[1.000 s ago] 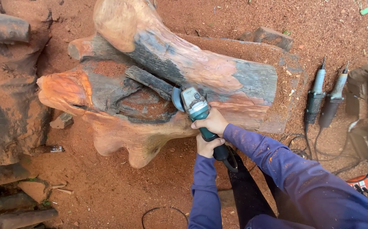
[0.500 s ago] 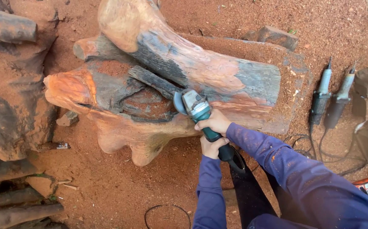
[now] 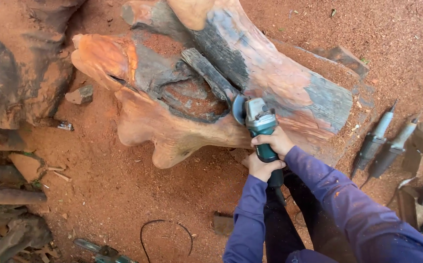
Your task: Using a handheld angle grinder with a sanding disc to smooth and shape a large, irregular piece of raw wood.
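With both hands, right (image 3: 272,141) above left (image 3: 261,168), clamped on the grinder (image 3: 259,127), your disc could snag the stump's (image 3: 182,122) charred ridge and kick back.

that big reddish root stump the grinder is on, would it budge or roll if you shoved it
Probably not. The root stump looks massive beside the hands, so likely very heavy. Its knobby lobes sit spread on the sawdust ground, so it seems apt to resist rolling. Both the right hand and left hand press the angle grinder against it, suggesting stiff, solid wood.
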